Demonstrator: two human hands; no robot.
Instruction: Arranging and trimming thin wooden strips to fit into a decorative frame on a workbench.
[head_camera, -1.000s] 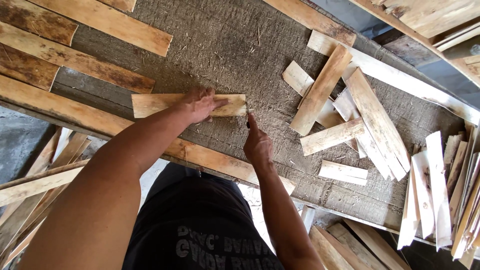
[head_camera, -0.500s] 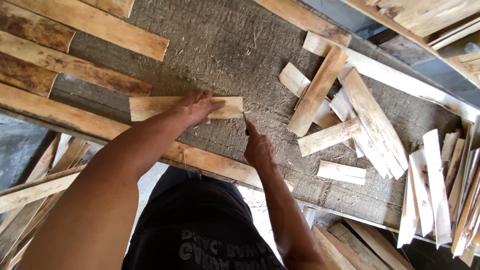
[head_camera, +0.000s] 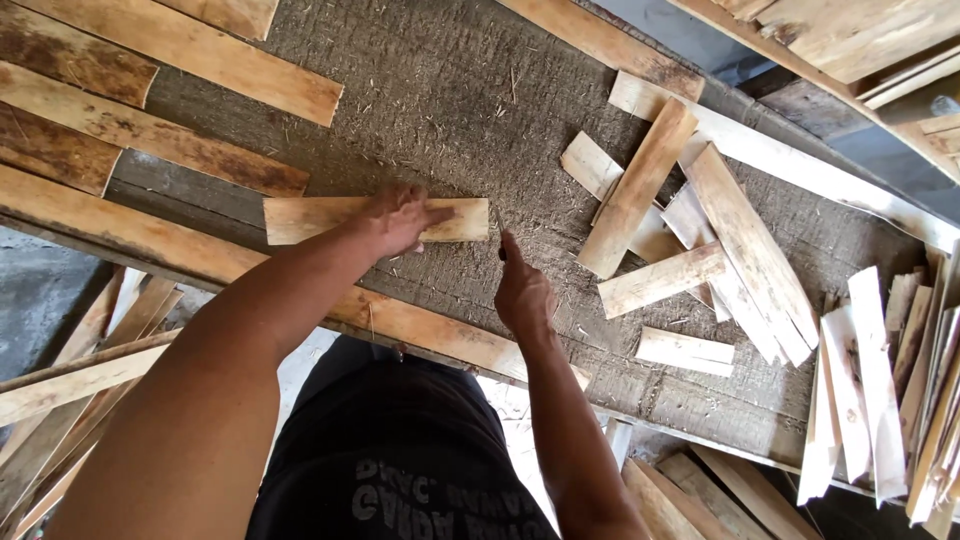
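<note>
Left hand (head_camera: 395, 218): lies palm down across the short wood slat (head_camera: 330, 219), fingers spread and pressing on its top face; pinning, not wrapping it.
Short wood slat: flat on the rough brown bench surface (head_camera: 440, 90), long axis running left to right, pale grain; left end pokes out clear of the hand, right end (head_camera: 470, 218) shows past the fingertips.
Right hand (head_camera: 522, 292): closed in a fist round a thin dark tool, too small to identify; tip sits just beside the slat's right end. Contact between tool and wood cannot be told.
Hands to each other: close together, not touching; slat's right end lies between them.
Bench edge: long plank (head_camera: 150, 245) runs diagonally just below the slat, under the left forearm.
Upper left: 4 longer weathered boards (head_camera: 210, 55) lie side by side, well apart from the slat.
Right of the hands: loose heap of pale offcuts (head_camera: 690, 230), some crossing; 1 small piece (head_camera: 685, 350) lies alone below it.
Far right: bundle of thin strips (head_camera: 880, 380) standing on edge.
Lower frame: person's dark shirt (head_camera: 400, 450), more boards on the floor either side.
</note>
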